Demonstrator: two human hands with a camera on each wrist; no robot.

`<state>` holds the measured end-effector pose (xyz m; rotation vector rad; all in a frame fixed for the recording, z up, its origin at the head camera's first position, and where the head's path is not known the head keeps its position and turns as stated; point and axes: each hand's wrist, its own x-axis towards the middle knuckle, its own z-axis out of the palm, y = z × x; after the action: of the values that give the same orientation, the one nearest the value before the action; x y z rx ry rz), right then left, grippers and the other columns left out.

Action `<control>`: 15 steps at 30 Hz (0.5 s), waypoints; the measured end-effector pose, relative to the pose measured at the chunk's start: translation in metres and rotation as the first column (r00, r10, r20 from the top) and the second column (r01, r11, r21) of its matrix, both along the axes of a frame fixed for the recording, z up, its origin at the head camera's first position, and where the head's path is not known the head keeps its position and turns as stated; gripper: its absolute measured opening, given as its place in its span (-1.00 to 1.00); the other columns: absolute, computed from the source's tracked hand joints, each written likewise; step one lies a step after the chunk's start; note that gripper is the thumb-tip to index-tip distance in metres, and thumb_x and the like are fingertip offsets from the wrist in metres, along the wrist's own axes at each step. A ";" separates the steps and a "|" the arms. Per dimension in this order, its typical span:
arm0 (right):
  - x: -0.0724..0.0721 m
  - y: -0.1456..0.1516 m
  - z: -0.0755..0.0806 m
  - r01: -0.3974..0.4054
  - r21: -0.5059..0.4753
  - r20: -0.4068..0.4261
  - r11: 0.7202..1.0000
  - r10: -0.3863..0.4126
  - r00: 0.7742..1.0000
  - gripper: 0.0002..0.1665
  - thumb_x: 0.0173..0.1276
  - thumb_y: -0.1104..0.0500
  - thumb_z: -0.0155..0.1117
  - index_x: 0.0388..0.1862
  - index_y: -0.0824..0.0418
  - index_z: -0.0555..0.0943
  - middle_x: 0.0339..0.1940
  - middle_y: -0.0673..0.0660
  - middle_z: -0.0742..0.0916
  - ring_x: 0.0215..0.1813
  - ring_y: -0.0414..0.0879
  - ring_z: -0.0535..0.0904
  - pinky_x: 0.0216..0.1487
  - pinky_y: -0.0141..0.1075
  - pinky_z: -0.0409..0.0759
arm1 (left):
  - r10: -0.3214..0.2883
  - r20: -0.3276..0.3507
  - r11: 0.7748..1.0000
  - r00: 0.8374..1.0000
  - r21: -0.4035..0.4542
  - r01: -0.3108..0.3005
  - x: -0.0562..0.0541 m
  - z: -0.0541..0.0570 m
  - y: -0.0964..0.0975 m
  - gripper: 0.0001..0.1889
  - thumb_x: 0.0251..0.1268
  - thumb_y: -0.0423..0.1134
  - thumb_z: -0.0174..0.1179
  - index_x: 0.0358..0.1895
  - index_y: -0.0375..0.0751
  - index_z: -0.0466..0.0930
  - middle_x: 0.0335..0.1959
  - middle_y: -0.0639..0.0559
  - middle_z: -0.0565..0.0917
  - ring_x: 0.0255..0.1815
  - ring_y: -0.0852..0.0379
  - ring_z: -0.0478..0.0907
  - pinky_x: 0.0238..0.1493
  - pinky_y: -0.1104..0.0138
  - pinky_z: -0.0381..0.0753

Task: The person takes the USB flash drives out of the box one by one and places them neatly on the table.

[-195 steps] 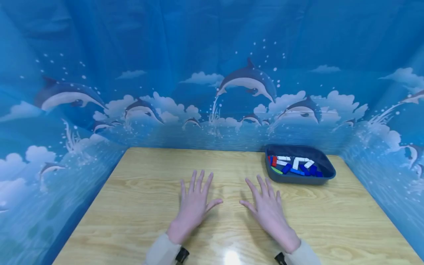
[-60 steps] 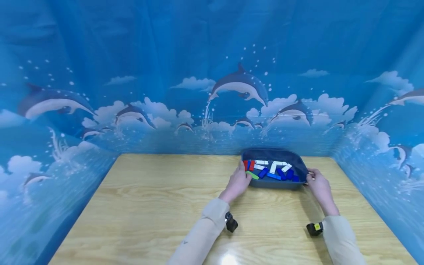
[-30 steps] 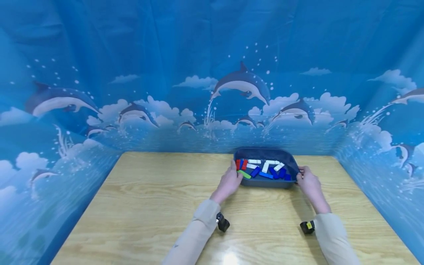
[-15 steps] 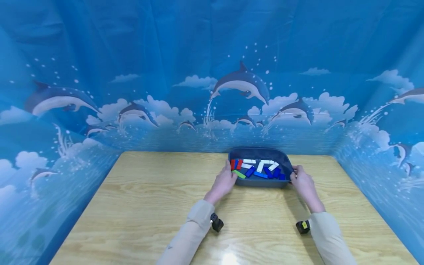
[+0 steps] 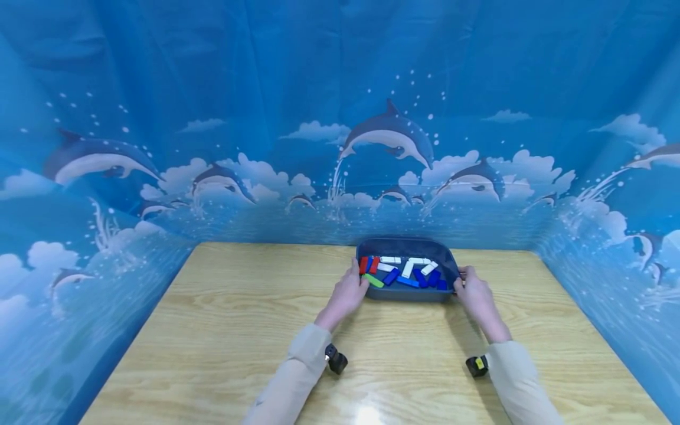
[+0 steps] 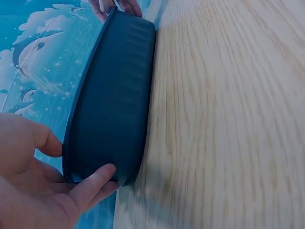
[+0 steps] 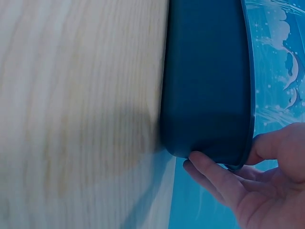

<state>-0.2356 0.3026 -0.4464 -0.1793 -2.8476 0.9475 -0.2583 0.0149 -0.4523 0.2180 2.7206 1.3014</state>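
A dark blue-grey plastic bin (image 5: 406,295) stands at the back of the table, right of its middle. My left hand (image 5: 344,296) grips its left end, and my right hand (image 5: 478,298) its right end. In the left wrist view the thumb of my left hand (image 6: 43,176) is at the rim while other fingers press the outer wall. The right wrist view has my right hand (image 7: 259,183) pinching the bin's corner in the same way. Inside lie several small blocks: white (image 5: 406,270), blue (image 5: 408,283), red (image 5: 363,265) and one green (image 5: 373,281).
The light wooden table (image 5: 223,330) carries the bin close to its back edge. A blue curtain (image 5: 297,71) printed with dolphins stands behind and along both sides. A small black wrist camera sits on each sleeve (image 5: 303,360).
At first both hands were spread over the table, apart from the bin. They have since taken hold of its two ends, and the bin has moved steadily left along the back with its blocks.
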 end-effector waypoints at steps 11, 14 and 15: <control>-0.001 -0.009 -0.002 -0.035 -0.064 0.008 0.997 0.036 0.999 -0.49 0.56 0.28 -0.10 0.38 0.54 0.28 0.21 0.60 0.55 -0.03 0.31 0.71 -0.03 0.08 0.66 | 0.018 0.009 1.000 1.000 0.019 -0.018 0.000 -0.004 -0.014 -0.29 0.60 -0.18 -0.08 0.62 -0.31 -0.18 0.60 -0.24 0.13 0.59 -0.18 0.11 0.53 -0.01 0.18; -0.001 -0.012 -0.001 -0.044 -0.077 -0.003 0.996 0.044 0.999 -0.50 0.56 0.28 -0.09 0.37 0.54 0.29 0.20 0.59 0.57 -0.07 0.29 0.73 -0.02 0.09 0.65 | 0.021 -0.002 1.000 1.000 0.020 -0.021 0.000 -0.004 -0.017 -0.30 0.59 -0.19 -0.07 0.62 -0.32 -0.16 0.59 -0.25 0.14 0.58 -0.20 0.12 0.53 -0.01 0.18; -0.001 -0.014 -0.001 -0.046 -0.081 -0.004 0.996 0.046 0.999 -0.50 0.56 0.29 -0.08 0.37 0.54 0.29 0.19 0.59 0.58 -0.08 0.29 0.73 -0.02 0.09 0.65 | 0.024 -0.003 0.999 1.000 0.025 -0.024 0.001 -0.004 -0.019 -0.30 0.59 -0.19 -0.07 0.62 -0.32 -0.16 0.59 -0.25 0.14 0.58 -0.21 0.12 0.53 -0.01 0.18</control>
<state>-0.2363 0.2888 -0.4477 -0.1210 -2.8243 1.0728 -0.2576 -0.0036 -0.4566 0.1905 2.7189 1.3426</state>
